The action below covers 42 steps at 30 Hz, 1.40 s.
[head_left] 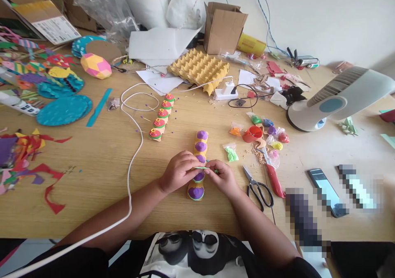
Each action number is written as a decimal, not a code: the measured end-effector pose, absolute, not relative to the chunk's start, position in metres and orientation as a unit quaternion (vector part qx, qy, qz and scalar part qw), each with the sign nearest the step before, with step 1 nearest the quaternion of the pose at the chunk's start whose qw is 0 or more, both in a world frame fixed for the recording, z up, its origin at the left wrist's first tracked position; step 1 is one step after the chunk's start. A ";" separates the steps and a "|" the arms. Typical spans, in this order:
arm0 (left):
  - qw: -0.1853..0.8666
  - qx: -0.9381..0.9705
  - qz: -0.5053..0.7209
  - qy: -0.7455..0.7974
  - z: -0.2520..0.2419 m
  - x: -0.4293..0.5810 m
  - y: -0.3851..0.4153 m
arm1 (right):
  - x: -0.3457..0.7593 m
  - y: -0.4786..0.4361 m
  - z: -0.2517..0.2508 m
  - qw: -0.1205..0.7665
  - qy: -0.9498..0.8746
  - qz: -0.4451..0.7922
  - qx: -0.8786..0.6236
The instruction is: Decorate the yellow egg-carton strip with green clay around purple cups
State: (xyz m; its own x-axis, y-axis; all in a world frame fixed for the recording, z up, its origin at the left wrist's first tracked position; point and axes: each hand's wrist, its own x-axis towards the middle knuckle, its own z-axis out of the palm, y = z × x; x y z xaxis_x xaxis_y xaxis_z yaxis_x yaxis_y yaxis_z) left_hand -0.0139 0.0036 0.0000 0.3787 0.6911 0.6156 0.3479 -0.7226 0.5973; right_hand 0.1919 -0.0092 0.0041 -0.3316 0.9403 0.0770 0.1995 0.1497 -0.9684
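Observation:
My left hand [181, 170] and my right hand [222, 178] meet over a strip of yellow egg carton [191, 184]. Both are closed in a pinch on a thin light-green strip of modelling clay [201, 168] stretched between the fingertips. The carton's bumps carry purple clay [200, 147], and the nearer ones show green along their lower edges. The hands hide the middle of the carton strip. To the left stands a second carton strip [159, 123] with red and green clay, yellow rings and pins at its sides. A bag of light-green clay [231, 153] lies right of my hands.
Scissors [257, 185] and a red-handled knife [273, 179] lie right of my right hand. Beyond are a red cup [253, 134], bagged clays and a white fan [331, 105]. A white cable [132, 163] crosses my left forearm. An egg tray [200, 69] sits behind.

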 end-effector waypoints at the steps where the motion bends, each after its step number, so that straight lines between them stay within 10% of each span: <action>1: 0.189 0.808 0.456 0.320 0.000 -0.014 0.004 | 0.192 -0.009 0.005 0.381 -0.652 0.489 -0.436; 42: 0.253 0.734 0.467 0.423 -0.002 -0.013 0.011 | 0.193 0.003 -0.001 0.414 -0.590 0.497 -0.483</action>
